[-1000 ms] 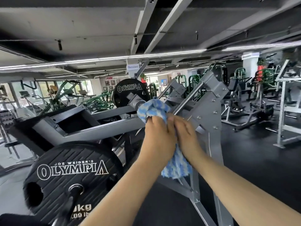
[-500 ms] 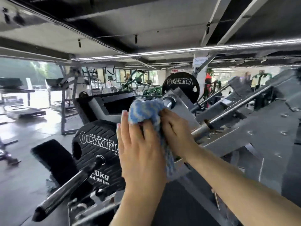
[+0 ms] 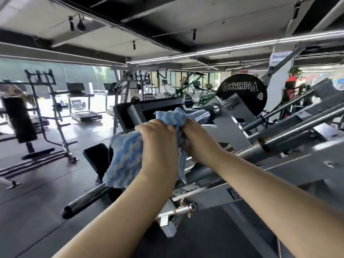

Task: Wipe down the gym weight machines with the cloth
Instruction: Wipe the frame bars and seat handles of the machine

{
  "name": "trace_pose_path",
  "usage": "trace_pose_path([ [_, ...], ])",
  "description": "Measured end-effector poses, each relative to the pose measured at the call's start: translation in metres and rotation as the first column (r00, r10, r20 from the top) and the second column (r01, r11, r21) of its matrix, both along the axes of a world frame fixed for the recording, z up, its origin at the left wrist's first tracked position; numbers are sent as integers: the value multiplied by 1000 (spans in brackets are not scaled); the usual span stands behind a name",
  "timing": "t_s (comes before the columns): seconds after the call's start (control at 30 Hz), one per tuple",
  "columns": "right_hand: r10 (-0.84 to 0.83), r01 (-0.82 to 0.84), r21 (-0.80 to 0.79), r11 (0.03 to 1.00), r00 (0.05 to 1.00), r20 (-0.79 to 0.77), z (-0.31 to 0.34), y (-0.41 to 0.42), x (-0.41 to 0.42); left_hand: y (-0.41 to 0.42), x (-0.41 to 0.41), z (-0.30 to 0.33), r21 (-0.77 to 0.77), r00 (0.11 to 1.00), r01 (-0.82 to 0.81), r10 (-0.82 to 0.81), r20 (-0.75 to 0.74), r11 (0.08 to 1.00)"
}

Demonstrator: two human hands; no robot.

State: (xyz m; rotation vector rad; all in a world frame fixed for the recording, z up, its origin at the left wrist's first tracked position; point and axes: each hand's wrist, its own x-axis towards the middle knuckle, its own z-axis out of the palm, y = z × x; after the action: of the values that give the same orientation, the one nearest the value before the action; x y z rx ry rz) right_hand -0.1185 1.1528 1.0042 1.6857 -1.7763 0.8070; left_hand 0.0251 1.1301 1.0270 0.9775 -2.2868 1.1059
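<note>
A blue-and-white striped cloth point(image 3: 126, 155) is bunched between both my hands, its lower part hanging loose on the left. My left hand point(image 3: 158, 146) grips the cloth from the left. My right hand point(image 3: 198, 140) grips it from the right, pressed against the grey steel weight machine point(image 3: 232, 127). The cloth's top covers part of the chrome plate-loading sleeve point(image 3: 203, 114) that sticks out of the machine's grey bracket. My fingertips are hidden behind the cloth.
A black Olympia weight plate point(image 3: 242, 94) hangs on the machine's far side. A chrome bar point(image 3: 87, 200) juts out low toward the left, with a black pad point(image 3: 96, 159) above it. A rack point(image 3: 48, 112) and treadmills point(image 3: 83, 112) stand by the windows at left.
My view has swung left and the near Olympia plate has dropped out of sight. Both hands stay on the cloth, which now hangs out more to the left.
</note>
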Motion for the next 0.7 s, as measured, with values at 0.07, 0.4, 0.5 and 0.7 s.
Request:
trace_pose_path([
  [0.07, -17, 16, -15, 1000, 1000, -10, -3, -4, -14, 0, -16, -1, -18, 1000, 3, -2, 14, 1000],
  [0.4, -113, 116, -53, 992, 992, 59, -4, -21, -101, -18, -127, -1, -53, 997, -25, 29, 67, 998],
  [0.5, -201, 203, -10, 979, 975, 95, -1, -25, -134, -25, -167, -2, -24, 996, -42, 44, 82, 999],
  [0.7, -273, 275, -45, 960, 961, 47, -1, -30, -183, -35, -234, -2, -33, 1000, 9, -9, 13, 999],
])
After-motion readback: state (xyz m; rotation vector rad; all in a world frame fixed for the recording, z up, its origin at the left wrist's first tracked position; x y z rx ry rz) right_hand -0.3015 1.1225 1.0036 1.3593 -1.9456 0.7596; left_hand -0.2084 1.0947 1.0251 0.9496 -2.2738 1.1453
